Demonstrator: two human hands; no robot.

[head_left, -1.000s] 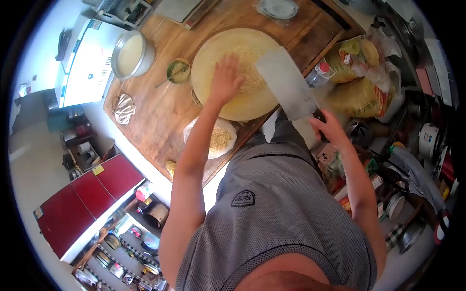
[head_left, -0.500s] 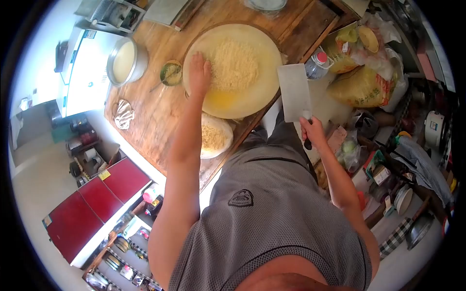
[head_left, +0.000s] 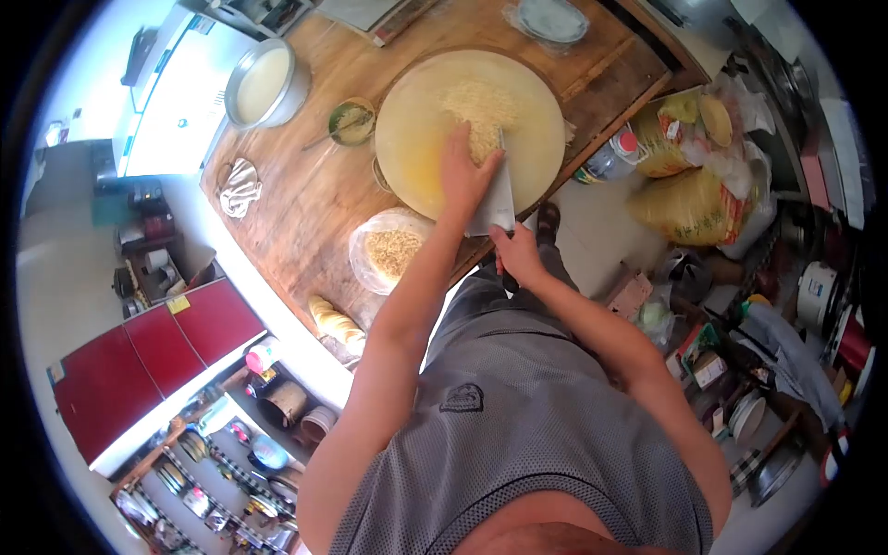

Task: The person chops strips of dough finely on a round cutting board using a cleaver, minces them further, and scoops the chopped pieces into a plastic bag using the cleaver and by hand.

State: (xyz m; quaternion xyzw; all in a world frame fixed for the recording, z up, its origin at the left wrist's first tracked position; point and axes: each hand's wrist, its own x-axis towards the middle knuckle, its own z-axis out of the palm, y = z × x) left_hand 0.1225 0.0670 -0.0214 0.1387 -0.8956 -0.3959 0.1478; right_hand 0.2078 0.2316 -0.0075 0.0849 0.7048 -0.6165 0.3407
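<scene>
A cleaver (head_left: pixel 499 202) lies low over the round cutting board (head_left: pixel 416 102), its blade reaching the pale, finely chopped food (head_left: pixel 476 100) heaped there. Its dark handle is gripped by my right hand (head_left: pixel 519 253), at the board's near edge. My left hand (head_left: pixel 465 174) rests at the near side of the heap, fingers stretched out and thumb beside the blade. Whether the thumb touches the blade I cannot tell. A yellow smear marks the board left of my left hand. Close to my left forearm stands a plastic-lined bowl (head_left: pixel 391 252) of similar chopped food.
On the wooden table (head_left: pixel 287 213) are a metal pot (head_left: pixel 268 83) of pale contents, a small green bowl (head_left: pixel 352 122) with a utensil, a crumpled cloth (head_left: pixel 240 188) and a wrapped dish (head_left: pixel 552 20). Yellow sacks (head_left: pixel 684 203) and a plastic jug (head_left: pixel 610 157) stand right.
The cleaver has come from beyond the board's right side onto the board. My left hand has moved from the heap's left side to its near side. The view has shifted slightly.
</scene>
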